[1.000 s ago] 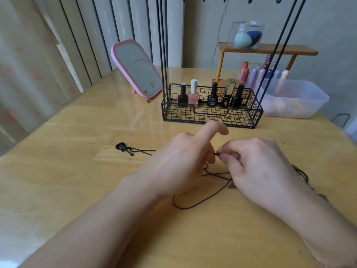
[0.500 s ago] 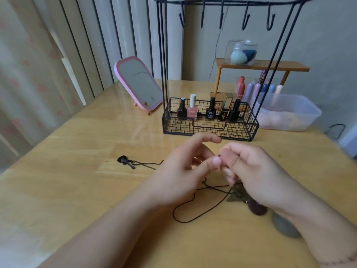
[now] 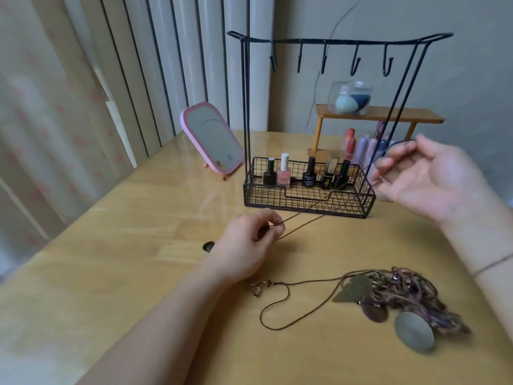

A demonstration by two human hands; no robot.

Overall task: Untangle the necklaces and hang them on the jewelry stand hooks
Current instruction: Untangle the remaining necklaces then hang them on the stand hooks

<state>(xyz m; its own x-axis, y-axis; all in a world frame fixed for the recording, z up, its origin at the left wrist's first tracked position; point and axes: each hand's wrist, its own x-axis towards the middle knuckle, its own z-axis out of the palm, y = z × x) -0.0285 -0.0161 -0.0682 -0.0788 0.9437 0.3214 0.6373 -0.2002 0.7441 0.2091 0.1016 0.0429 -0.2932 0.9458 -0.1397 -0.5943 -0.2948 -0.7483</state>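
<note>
The left hand (image 3: 249, 240) sits low over the wooden table (image 3: 111, 273), fingers curled, pinching a thin brown cord (image 3: 302, 215) at one end. From that pinch the cord runs up and to the right in 2 taut strands, across the front of the wire basket (image 3: 308, 201) at the foot of the jewelry stand (image 3: 341, 41). The right hand (image 3: 433, 176) is raised beside the stand's right leg, palm showing, fingers blurred and loosely bent; a dark loop shows at the fingertips, but whether they grip it cannot be told.

The stand's 5 hooks (image 3: 356, 61) hang bare along the top bar. In the basket, 5 nail polish bottles (image 3: 284, 173) stand in a row.

On the table near the right forearm lies a tangled pile of necklaces (image 3: 402, 293), brownish-purple cords with flat pendants, 1 grey oval pendant (image 3: 413, 332) at the near edge. A dark cord (image 3: 277, 307) loops out of the pile toward a small clasp (image 3: 255, 286) just under the left wrist. A small black pendant (image 3: 208, 246) peeks out left of that hand. A pink mirror (image 3: 212, 140) leans behind, left of the stand.
</note>
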